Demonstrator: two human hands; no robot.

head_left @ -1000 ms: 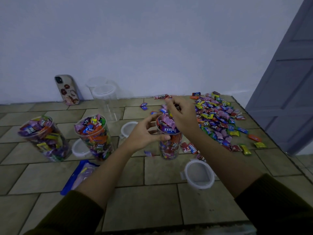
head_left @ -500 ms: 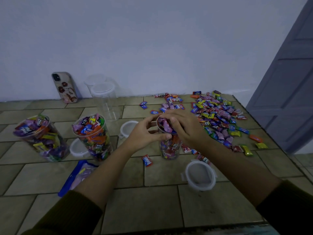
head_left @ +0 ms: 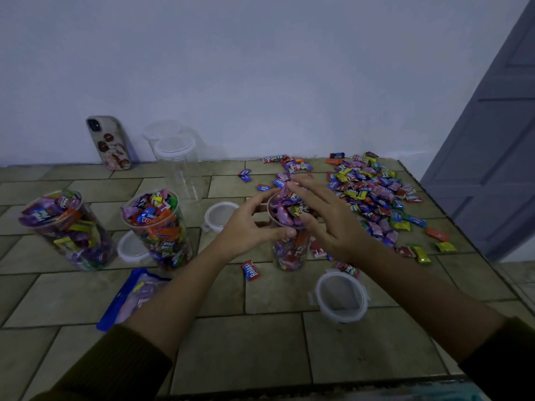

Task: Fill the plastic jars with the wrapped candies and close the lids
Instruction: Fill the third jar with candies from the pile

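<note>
The left hand (head_left: 252, 227) wraps round the top of the jar (head_left: 289, 253), which stands straight up and looks full. The right hand (head_left: 327, 218) lies flat over its mouth, fingers spread. The lid (head_left: 341, 296) sits close by, nearer the right hand, toward the person. Bare table (head_left: 231, 342) lies around it.

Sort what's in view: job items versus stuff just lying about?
Job: jar, gripped by the left hand; right hand over its mouth; candy pile; near lid; empty jar; far-left full jar; second full jar.
Lying about: phone; blue bag; door.
</note>
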